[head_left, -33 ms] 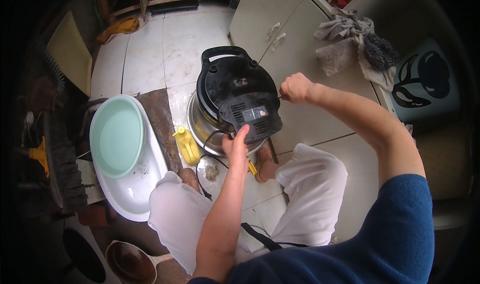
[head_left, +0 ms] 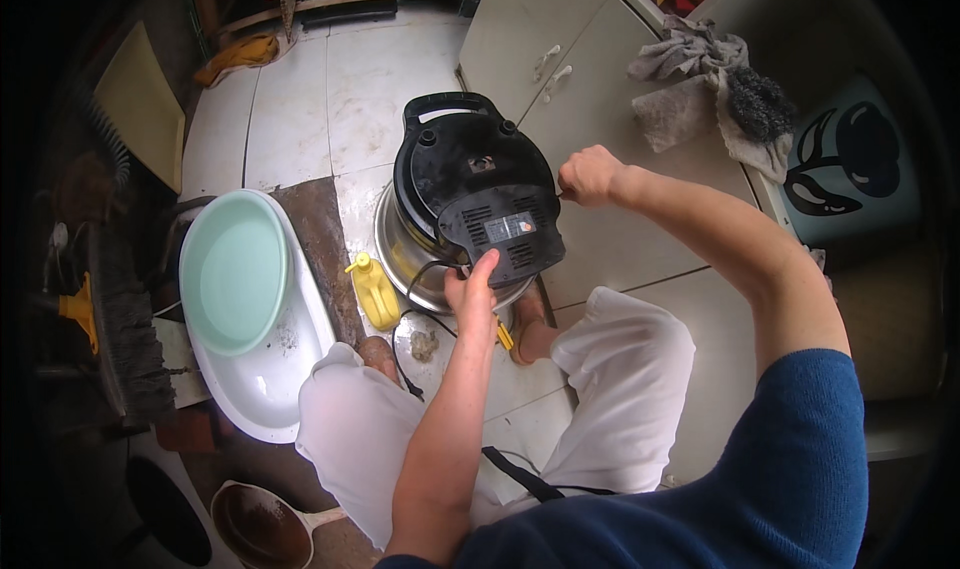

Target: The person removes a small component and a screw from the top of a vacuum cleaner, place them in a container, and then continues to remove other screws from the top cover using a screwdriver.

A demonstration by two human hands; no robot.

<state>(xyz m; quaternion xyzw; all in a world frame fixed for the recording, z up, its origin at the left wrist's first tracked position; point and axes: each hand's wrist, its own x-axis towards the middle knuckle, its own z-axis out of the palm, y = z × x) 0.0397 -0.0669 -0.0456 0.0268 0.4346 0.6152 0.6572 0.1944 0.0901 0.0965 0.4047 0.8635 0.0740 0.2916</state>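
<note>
A black electric appliance (head_left: 490, 179) with a looped handle, round feet, vents and a label lies underside up, tilted on a round metal vessel (head_left: 388, 231). My left hand (head_left: 470, 291) grips its near edge, thumb on the vented panel, the other fingers mostly hidden. At the right edge my right hand (head_left: 594, 176) is closed in a fist. A thin dark bit shows between that fist and the casing; I cannot make out what it is. A black cord (head_left: 398, 354) hangs from the appliance's near side down to the floor, beside my left hand.
A yellow bottle (head_left: 376, 294) stands left of the vessel. Further left, a pale green basin (head_left: 235, 274) rests in a white tub (head_left: 262, 397). White cabinets (head_left: 620, 209) border the right, with grey rags (head_left: 690, 64) on top. A brown-stained pan (head_left: 262, 527) lies lower left.
</note>
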